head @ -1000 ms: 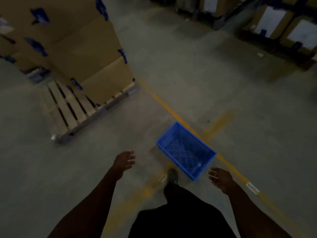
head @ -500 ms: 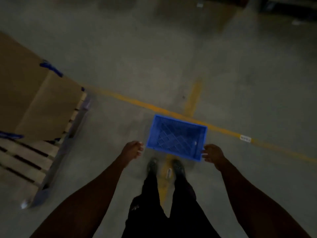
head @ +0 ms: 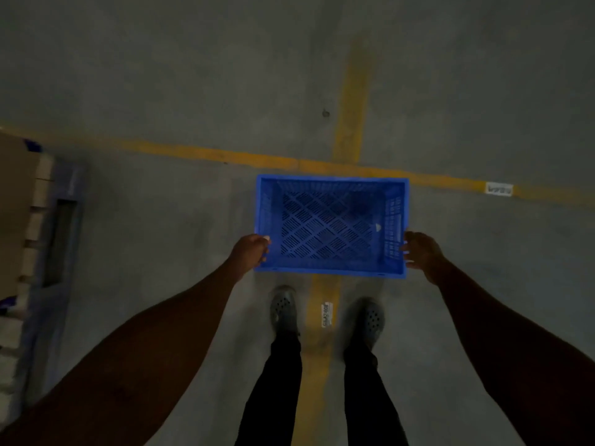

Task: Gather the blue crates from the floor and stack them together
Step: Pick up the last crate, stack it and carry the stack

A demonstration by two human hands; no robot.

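One blue crate (head: 328, 272) with a slotted bottom sits empty on the concrete floor, just ahead of my feet. My left hand (head: 249, 252) grips its left rim near the front corner, thumb over the edge. At the right wall, my right hand (head: 420, 251) touches the crate with fingers curled against the side. No other blue crate is in view.
Yellow floor lines (head: 351, 101) cross under and behind the crate, with small white labels (head: 498, 189) on them. A wooden pallet (head: 54, 239) carrying cardboard boxes (head: 14, 201) stands at the left edge. My shoes (head: 283, 309) stand astride the near line.
I have stepped up to the crate and bent over it. Both hands came in from beside the crate and now hold its two short sides.
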